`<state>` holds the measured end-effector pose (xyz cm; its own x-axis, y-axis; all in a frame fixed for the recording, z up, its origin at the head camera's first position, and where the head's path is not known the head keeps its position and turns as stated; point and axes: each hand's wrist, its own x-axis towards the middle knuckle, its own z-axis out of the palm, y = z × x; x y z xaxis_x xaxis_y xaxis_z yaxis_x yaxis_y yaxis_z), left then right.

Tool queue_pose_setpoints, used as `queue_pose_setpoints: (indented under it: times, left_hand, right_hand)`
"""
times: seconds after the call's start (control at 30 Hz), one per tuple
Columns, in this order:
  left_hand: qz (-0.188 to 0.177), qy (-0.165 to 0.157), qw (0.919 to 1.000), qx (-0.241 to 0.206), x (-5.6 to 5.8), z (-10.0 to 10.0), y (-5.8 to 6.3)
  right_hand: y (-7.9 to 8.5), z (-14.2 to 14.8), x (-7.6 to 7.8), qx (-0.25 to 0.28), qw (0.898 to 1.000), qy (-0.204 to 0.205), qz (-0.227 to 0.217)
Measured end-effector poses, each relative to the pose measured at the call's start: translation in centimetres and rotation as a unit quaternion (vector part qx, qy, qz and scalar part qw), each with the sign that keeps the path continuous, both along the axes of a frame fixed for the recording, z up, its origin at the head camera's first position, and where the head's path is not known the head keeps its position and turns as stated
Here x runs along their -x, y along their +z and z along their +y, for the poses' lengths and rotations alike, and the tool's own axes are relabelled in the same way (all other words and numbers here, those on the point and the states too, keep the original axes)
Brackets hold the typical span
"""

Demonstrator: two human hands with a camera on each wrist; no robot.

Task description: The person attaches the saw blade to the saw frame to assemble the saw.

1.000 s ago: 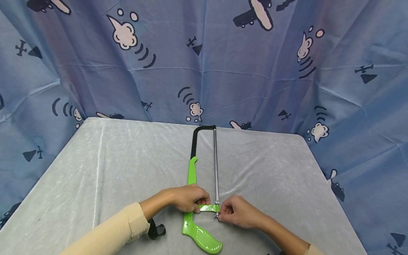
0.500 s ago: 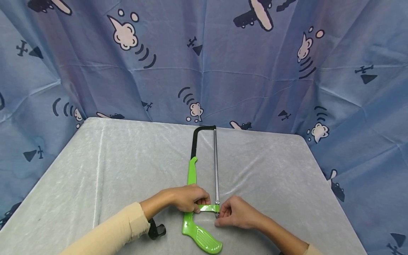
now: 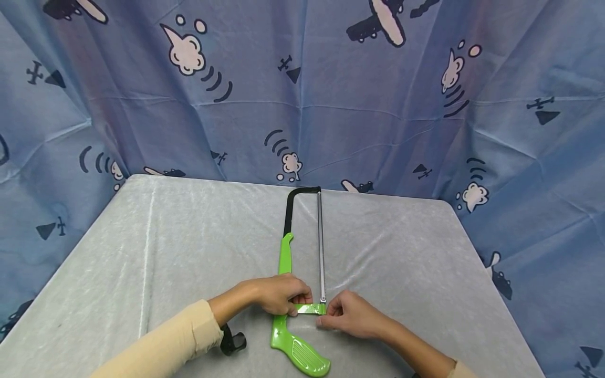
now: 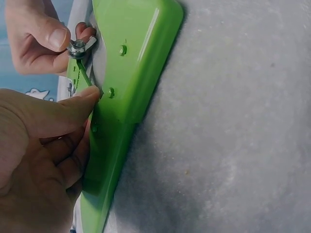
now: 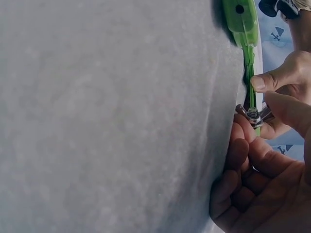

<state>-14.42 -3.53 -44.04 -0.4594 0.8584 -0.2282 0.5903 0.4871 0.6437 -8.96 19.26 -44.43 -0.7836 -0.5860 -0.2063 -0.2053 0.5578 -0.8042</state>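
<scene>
A hacksaw (image 3: 285, 257) with a bright green handle and black front frame lies on the table, its blade (image 3: 321, 247) running along the right side. My left hand (image 3: 281, 294) pinches the green crossbar (image 3: 309, 308) between thumb and fingers. At the blade's near end, my right hand (image 3: 354, 316) has thumb and fingers around a metal wing nut (image 5: 252, 115). The nut is hidden by the fingers in the head view; the left wrist view shows the wing nut (image 4: 77, 48) on its threaded end.
Pale grey cloth covers the table (image 3: 203, 226). Behind it hangs a blue curtain (image 3: 246, 121) printed with planes and clouds. A black strap piece (image 3: 232, 341) sits by the left wrist.
My right thumb has swung across the wing nut, first toward me, then slightly left and forward. The left hand and the hacksaw have stayed in place.
</scene>
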Motion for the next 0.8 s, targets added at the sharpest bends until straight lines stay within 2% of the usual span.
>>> queue_pose_setpoints:
  times: [0.4,0.8]
  left_hand:
    - [0.001,0.002,1.0,0.002,-0.2,0.0,0.1]
    - [0.005,-0.002,1.0,0.002,-0.1,0.0,0.1]
  right_hand:
    - [0.3,0.6,0.1,0.024,0.999,0.02,-0.02]
    - [1.2,0.8,0.2,0.003,0.999,0.035,0.016]
